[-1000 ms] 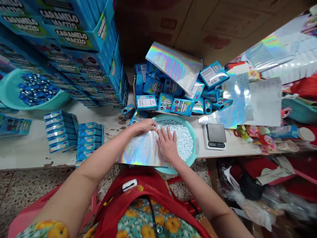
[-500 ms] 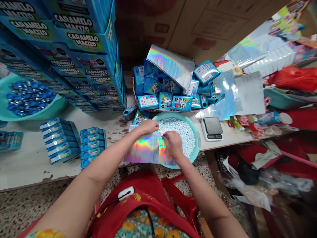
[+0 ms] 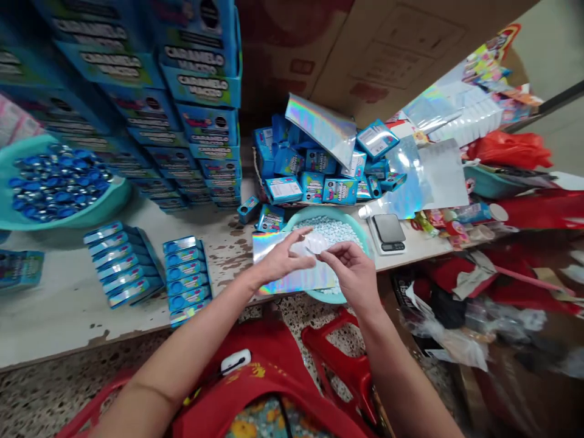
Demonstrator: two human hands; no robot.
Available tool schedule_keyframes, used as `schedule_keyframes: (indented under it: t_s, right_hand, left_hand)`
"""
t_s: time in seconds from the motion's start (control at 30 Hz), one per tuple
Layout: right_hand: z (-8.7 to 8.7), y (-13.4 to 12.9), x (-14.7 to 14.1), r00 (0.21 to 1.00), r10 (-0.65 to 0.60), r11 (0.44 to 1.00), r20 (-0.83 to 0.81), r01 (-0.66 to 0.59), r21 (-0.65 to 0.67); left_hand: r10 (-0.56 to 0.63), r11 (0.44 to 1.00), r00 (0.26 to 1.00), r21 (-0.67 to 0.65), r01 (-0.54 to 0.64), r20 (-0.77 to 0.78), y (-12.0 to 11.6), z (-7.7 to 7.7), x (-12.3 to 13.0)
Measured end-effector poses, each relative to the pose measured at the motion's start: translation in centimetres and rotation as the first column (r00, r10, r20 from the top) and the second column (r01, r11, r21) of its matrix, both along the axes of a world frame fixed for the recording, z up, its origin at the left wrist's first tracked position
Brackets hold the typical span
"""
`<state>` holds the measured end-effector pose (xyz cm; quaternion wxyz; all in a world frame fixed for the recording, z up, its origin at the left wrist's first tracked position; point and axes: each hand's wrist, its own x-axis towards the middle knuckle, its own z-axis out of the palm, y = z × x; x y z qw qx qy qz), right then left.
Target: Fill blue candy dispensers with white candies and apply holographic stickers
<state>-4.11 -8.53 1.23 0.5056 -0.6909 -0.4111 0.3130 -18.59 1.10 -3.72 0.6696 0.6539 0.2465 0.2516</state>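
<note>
A shiny holographic sheet [image 3: 274, 281] lies at the table's front edge, partly over a turquoise basin [image 3: 365, 234] of small white pieces [image 3: 337, 230]. Above the sheet my left hand [image 3: 285, 258] has its thumb and fingers spread, with nothing between them. My right hand [image 3: 351, 267] is just right of it, thumb and forefinger pinched on something small and thin that I cannot make out. Its tip points toward my left hand. Behind the basin, blue candy boxes [image 3: 338, 190] fill a container, with another silvery sheet [image 3: 326, 131] on top.
Stacked blue boxes [image 3: 207, 125] rise at the back left. A basin of blue-lidded pieces [image 3: 59, 182] stands at the far left, with two rows of small boxes [image 3: 123, 264] nearer. A scale [image 3: 387, 234] sits right of the white pieces. A red stool [image 3: 342, 359] is below.
My left hand has opened and lies over the sheet. My right hand has turned, its small item now visible, and moved slightly right. The view has shifted a little.
</note>
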Motion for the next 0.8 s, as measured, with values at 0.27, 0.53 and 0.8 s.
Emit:
schedule_keyframes:
  t_s: [0.27, 0.53, 0.8]
  right_hand:
    - [-4.7, -1.4, -9.9, 0.989, 0.027, 0.992, -0.143, -0.044, -0.119]
    - [-11.2, -1.7, -24.3, 0.916, 0.296, 0.925, -0.271, -0.346, -0.156]
    - [-14.6, 1.0, -28.0, 0.948, 0.304, 0.943, 0.092, -0.286, -0.17]
  left_hand:
    - [0.187, 0.947, 0.929, -0.192, -0.257, -0.319, -5.6, -1.8, -10.9]
    - [0.371, 0.903, 0.661, 0.086, -0.422, -0.653, -8.8, -2.8, -26.3]
    - [0.463, 0.882, 0.501, 0.323, -0.343, -0.731, -7.9, -6.7, -28.3]
